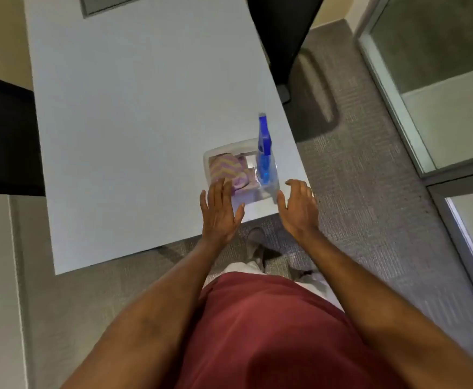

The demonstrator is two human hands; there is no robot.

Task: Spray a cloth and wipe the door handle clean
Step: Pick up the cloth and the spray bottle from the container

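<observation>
A clear plastic bin (224, 151) stands near the front right corner of a white table (134, 113). Inside it lies a folded cloth (225, 168) with pink and yellow zigzag stripes, and a blue spray bottle (265, 147) stands upright at the bin's right side. My left hand (220, 211) hovers with straight fingers over the bin's near left edge, fingertips just short of the cloth. My right hand (300, 206) is held out beside the bin's right corner, fingers loosely spread and holding nothing. No door handle is in view.
A black chair (283, 37) stands at the table's far right and a dark shape (5, 136) at its left. Grey carpet (370, 192) spreads to the right, up to a glass partition with a metal frame (437, 175). My shoe (255, 242) shows under the table's edge.
</observation>
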